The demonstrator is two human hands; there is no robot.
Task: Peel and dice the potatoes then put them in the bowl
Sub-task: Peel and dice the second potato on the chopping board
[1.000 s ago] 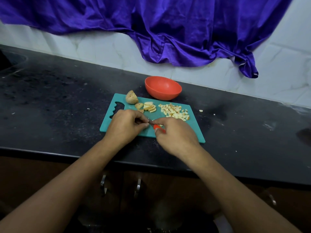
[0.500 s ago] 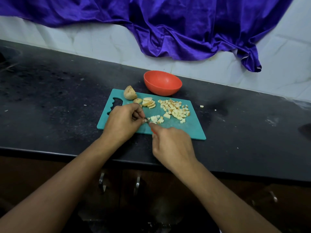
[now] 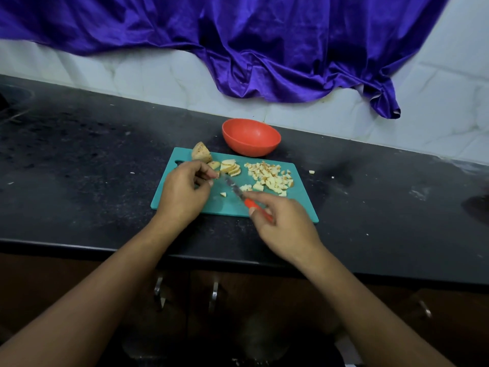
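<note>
a head camera looked down at a dark tabletop [image 3: 79, 168] where you stood with both bare forearms reaching forward. a teal cutting board [image 3: 296, 210] lay near the front edge, and both hands were over it. your right hand [image 3: 285, 226] gripped a small knife [image 3: 236, 190] by its red handle [image 3: 254, 205], fingers curled round it. the blade pointed up and to the left, low over the middle of the board, and was blurred. your left hand [image 3: 182, 192] hovered over the board's left part with its fingers curled in toward the thumb. a small bit of potato showed at the fingertips, but i could not tell whether you pinched it.

the potato was all on the board. an unpeeled potato chunk [image 3: 201, 152] sat at the far left corner. a few overlapping slices [image 3: 230, 167] lay just beside it. a heap of diced pieces [image 3: 270, 176] lay on the right half. one loose cube [image 3: 223, 194] lay near the blade. a stray piece [image 3: 311, 171] lay on the tabletop just off the board's right edge.

a red bowl [image 3: 251, 137] stood upright on the tabletop just behind the board's far edge. behind it rose a pale tiled wall [image 3: 158, 75], with a purple satin cloth [image 3: 264, 49] hanging over it. metal cabinet handles [image 3: 158, 290] showed below the tabletop.
</note>
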